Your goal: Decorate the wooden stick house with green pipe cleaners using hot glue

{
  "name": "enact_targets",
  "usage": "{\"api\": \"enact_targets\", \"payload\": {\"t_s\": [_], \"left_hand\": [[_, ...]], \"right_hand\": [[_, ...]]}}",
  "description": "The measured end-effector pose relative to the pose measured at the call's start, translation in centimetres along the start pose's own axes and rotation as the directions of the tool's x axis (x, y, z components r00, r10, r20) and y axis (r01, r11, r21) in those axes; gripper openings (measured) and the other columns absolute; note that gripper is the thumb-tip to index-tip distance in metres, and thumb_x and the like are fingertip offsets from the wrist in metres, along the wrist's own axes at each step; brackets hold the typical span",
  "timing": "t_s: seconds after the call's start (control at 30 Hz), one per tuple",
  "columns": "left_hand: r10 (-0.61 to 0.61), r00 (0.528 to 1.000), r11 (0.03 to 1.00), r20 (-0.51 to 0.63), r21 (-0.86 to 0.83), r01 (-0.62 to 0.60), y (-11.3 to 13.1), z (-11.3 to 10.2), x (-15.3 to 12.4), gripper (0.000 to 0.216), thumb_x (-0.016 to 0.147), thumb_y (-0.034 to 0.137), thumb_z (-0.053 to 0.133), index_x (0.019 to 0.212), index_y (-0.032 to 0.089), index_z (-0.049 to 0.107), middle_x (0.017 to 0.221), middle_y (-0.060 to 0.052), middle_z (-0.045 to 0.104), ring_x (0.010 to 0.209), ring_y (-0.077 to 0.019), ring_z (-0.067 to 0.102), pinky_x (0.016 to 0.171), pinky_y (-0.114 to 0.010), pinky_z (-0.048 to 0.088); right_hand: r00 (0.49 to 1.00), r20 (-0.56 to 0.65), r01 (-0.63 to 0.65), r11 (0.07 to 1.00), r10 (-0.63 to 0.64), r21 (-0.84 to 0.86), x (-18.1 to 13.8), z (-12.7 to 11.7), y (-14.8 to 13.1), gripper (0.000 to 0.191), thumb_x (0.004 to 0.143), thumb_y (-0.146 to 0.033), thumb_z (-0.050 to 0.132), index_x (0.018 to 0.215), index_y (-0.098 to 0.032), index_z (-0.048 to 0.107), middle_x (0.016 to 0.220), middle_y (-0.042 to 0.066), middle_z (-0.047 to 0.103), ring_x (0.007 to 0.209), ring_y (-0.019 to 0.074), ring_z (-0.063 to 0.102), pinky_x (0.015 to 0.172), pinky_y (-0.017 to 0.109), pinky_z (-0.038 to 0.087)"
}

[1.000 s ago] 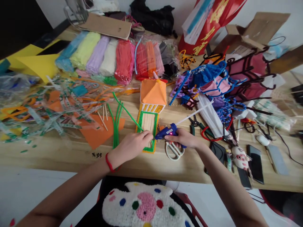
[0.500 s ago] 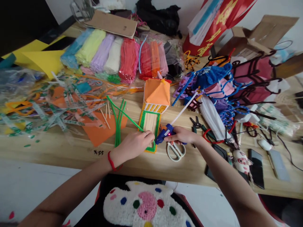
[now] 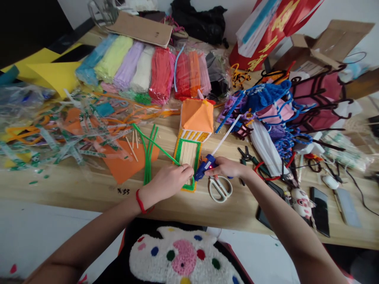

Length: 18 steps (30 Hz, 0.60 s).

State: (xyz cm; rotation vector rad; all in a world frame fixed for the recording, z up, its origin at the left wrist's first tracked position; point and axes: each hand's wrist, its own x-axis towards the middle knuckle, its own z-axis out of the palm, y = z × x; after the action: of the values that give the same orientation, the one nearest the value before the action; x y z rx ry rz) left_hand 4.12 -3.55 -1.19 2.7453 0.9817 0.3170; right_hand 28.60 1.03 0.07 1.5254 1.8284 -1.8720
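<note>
green chenille stem (image 3: 155, 143) (wire-cored, most likely) slants off toward ten o'clock from the left hand (image 3: 170, 179), which pinches it over the lower part of the green-edged stick panel (image 3: 189, 152); the pinched end is hidden. it should handle as light, springy and easily bent, so a grip near the end gives most control. at three o'clock of the panel, the right hand (image 3: 227, 167) is wrapped round a blue hot glue gun (image 3: 205, 167), stiff and probably hot in front, best held by its handle. twelve o'clock of the panel, the orange-roofed model pavilion (image 3: 197, 114) looks light and crushable.
</note>
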Motion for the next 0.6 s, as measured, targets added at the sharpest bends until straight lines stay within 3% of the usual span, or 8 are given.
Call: {"api": "enact_targets", "payload": {"t_s": [0.6], "left_hand": [[0.006,1.000,1.000,-0.005,-0.020,-0.006,-0.13,0.27,-0.01,0.011,0.091,0.020,0.043,0.084,0.018,0.051,0.078,0.000,0.059,0.062,-0.0137,0.056,0.052,-0.026,0.035]], "right_hand": [[0.998,0.032,0.048,0.999,-0.047,-0.019,0.18,-0.33,0.24,0.039,0.069,-0.054,0.066,0.075,-0.016,0.058,0.062,-0.002,0.057,0.059,0.0130,0.051,0.057,0.025,0.040]]}}
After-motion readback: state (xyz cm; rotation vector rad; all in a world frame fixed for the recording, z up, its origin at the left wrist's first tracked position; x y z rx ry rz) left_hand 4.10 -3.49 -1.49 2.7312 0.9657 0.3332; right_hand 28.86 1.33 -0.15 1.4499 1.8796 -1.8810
